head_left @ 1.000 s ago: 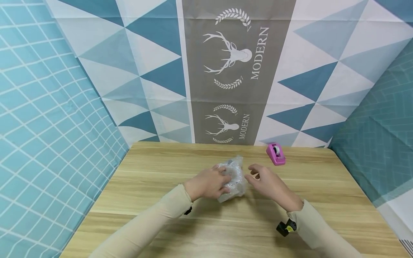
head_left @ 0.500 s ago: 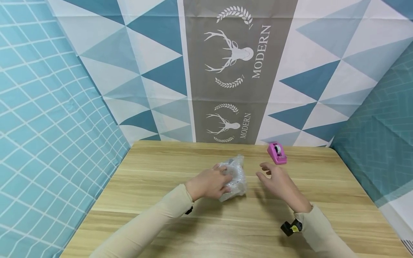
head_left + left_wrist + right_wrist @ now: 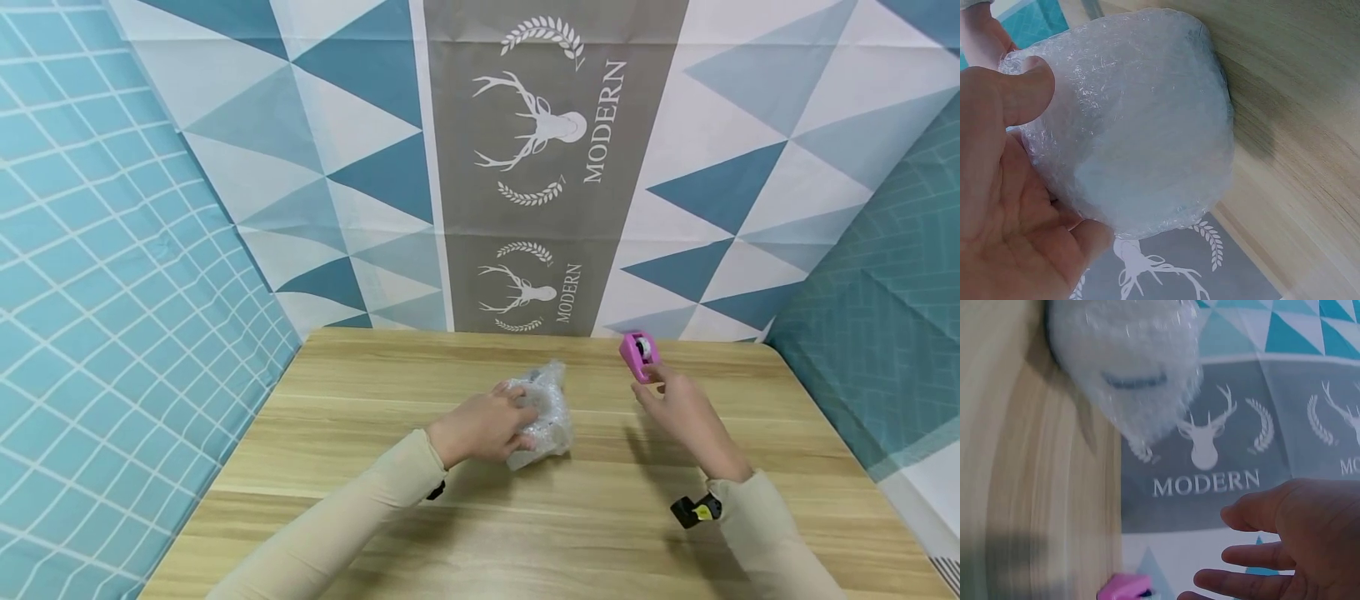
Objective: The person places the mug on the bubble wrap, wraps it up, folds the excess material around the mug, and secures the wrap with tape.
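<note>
A bundle in clear bubble wrap (image 3: 553, 417) sits at the middle of the wooden table. My left hand (image 3: 480, 427) grips its left side, thumb on one face and fingers on another, as the left wrist view of the wrapped bundle (image 3: 1147, 125) shows. What the wrap encloses is blurred; a dark strip shows through it in the right wrist view. My right hand (image 3: 681, 410) is open and holds nothing, its fingers parted. In the head view its fingertips overlap the front end of a pink tape dispenser (image 3: 634, 352) with a light roll in it.
The wooden table (image 3: 360, 533) stretches around both hands. A patterned cloth (image 3: 367, 133) with deer heads and triangles hangs behind its back edge. Blue checked cloth (image 3: 97, 250) hangs at the left, and teal cloth (image 3: 885, 317) at the right.
My right hand has moved right, away from the bubble-wrapped bundle, to the front of the tape dispenser. The left hand and the bundle have stayed in place.
</note>
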`<act>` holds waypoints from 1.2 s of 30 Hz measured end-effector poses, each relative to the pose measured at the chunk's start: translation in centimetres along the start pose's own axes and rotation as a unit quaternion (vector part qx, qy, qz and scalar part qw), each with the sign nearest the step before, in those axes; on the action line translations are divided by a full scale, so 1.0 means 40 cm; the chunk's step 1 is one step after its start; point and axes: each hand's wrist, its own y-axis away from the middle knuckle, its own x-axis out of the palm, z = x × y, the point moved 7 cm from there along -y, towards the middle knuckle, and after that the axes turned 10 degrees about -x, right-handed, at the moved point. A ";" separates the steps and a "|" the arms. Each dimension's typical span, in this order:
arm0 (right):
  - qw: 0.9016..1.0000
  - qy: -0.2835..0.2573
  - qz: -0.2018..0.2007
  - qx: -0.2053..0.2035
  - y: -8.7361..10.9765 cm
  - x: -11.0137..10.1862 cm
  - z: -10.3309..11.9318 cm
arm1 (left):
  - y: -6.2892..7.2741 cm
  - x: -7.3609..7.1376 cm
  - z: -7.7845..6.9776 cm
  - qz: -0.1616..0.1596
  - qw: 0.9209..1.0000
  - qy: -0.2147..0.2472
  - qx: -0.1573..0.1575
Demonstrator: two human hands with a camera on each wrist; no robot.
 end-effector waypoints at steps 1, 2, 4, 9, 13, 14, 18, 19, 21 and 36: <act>1.000 -0.001 0.000 0.005 -0.001 -0.004 -0.009 | -0.001 0.001 0.000 0.001 1.000 -0.001 -0.001; 1.000 -0.001 0.001 0.009 -0.001 -0.008 -0.017 | -0.001 0.001 -0.001 0.003 1.000 0.000 -0.003; 1.000 -0.002 -0.001 0.014 -0.002 -0.015 -0.034 | -0.003 0.003 -0.001 0.006 1.000 0.000 -0.008; 1.000 0.002 -0.004 0.024 -0.007 -0.026 -0.071 | -0.006 0.003 -0.001 0.007 1.000 0.001 -0.018; 0.999 0.007 0.000 0.032 -0.008 -0.033 -0.091 | -0.005 -0.002 -0.004 -0.001 1.000 -0.003 -0.017; 0.999 0.009 0.000 0.033 -0.009 -0.035 -0.094 | -0.005 -0.003 -0.004 -0.004 1.000 -0.004 -0.016; 0.999 0.009 -0.001 0.035 -0.014 -0.044 -0.101 | -0.005 -0.005 -0.006 -0.016 1.000 -0.006 -0.009; 0.999 0.008 -0.001 0.035 -0.017 -0.045 -0.103 | -0.006 -0.005 -0.006 -0.019 1.000 -0.007 -0.008; 0.999 0.007 0.002 0.036 -0.023 -0.048 -0.107 | -0.006 -0.004 -0.006 -0.023 1.000 -0.009 -0.004; 0.998 -0.008 0.024 0.063 -0.089 -0.035 -0.147 | -0.008 -0.003 -0.006 -0.017 1.000 0.001 -0.016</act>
